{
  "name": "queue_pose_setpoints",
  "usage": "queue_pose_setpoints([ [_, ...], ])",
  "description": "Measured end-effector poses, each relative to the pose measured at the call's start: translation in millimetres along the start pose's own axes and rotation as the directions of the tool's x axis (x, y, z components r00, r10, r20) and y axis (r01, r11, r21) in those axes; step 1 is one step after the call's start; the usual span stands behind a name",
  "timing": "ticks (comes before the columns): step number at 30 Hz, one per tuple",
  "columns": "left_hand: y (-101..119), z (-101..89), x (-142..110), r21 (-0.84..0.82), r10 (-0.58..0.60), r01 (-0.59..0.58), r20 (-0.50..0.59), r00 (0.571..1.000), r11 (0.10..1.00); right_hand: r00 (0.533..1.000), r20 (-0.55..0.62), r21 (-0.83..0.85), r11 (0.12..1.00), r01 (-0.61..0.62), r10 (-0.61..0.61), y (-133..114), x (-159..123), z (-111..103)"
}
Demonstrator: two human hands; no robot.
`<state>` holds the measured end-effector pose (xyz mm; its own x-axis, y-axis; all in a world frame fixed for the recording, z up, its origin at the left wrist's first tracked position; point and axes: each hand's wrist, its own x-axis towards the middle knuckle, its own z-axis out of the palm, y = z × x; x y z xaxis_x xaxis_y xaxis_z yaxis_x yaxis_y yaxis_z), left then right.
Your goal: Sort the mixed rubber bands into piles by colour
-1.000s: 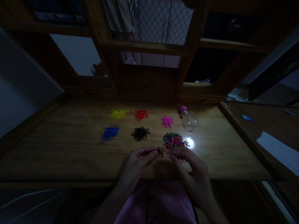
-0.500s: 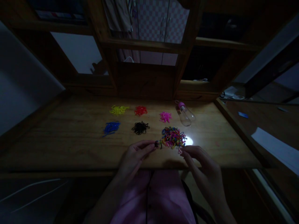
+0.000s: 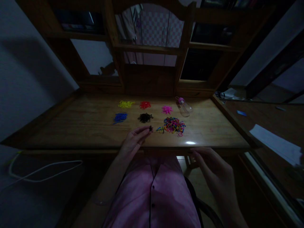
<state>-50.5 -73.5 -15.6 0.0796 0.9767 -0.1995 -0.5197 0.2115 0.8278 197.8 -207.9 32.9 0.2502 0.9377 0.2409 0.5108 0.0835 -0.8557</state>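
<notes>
My left hand (image 3: 136,138) is closed in a pinch on a few small black loops (image 3: 150,128), which look like rubber bands. It hovers over the table just below a pile of black loops (image 3: 145,117). To its right lies a mixed pile of coloured loops (image 3: 174,125), with a few stray ones at its edges. My right hand (image 3: 213,167) is in front of the table's near edge, thumb and forefinger pressed together. Something small and dark may be at its fingertips, too dim to name.
Sorted piles of yellow loops (image 3: 125,104), red loops (image 3: 145,104), blue loops (image 3: 120,117) and pink loops (image 3: 167,109) lie on the wooden table (image 3: 78,126). A clear bottle (image 3: 185,108) with a pink cap lies behind the mixed pile. Wooden shelving rises at the back.
My right hand has drawn back from the mixed pile to the table's near edge, leaving the pink loops beside the pile. My left hand still pinches black loops. The view has shifted.
</notes>
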Motion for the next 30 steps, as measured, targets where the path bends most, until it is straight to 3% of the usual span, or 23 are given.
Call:
queue_pose_setpoints([
  [4, 3.4, -8.1, -1.5, -0.013, 0.037, -0.037, 0.009, 0.999, 0.999, 0.999, 0.018, -0.061, 0.997, 0.044, -0.043, 2.4, -14.0, -9.3],
  [6, 4.7, -11.1, -0.8, -0.025, 0.051, -0.051, 0.012, 0.999, 0.998, 0.987, 0.151, -0.127, 0.989, 0.081, -0.062, 10.3, -18.6, -5.4],
  [8, 5.1, -13.5, 0.9, -0.038, 0.061, -0.060, 0.015, 0.998, 0.997, 0.932, 0.356, -0.190, 0.971, 0.147, -0.071, 26.2, -23.8, 8.2],
  [10, 4.9, -15.1, 3.0, -0.048, 0.066, -0.065, 0.022, 0.998, 0.997, 0.847, 0.525, -0.221, 0.947, 0.233, -0.086, 50.2, -30.8, 30.1],
  [14, 4.3, -16.1, 5.6, -0.055, 0.060, -0.058, 0.043, 0.997, 0.997, 0.715, 0.697, -0.308, 0.877, 0.369, -0.056, 104.9, -47.6, 73.2],
  [17, 4.7, -16.0, 5.5, -0.057, 0.050, -0.046, 0.056, 0.997, 0.997, 0.641, 0.768, -0.356, 0.837, 0.416, 0.008, 130.5, -57.7, 83.9],
  [24, 5.4, -16.1, 6.9, -0.069, 0.035, -0.031, 0.066, 0.997, 0.997, 0.654, 0.755, -0.415, 0.808, 0.419, 0.049, 138.3, -66.6, 75.7],
  [30, 6.0, -15.9, 7.5, -0.073, 0.043, -0.037, 0.081, 0.996, 0.997, 0.709, 0.692, -0.516, 0.781, 0.353, 0.136, 141.6, -50.4, 118.0],
])
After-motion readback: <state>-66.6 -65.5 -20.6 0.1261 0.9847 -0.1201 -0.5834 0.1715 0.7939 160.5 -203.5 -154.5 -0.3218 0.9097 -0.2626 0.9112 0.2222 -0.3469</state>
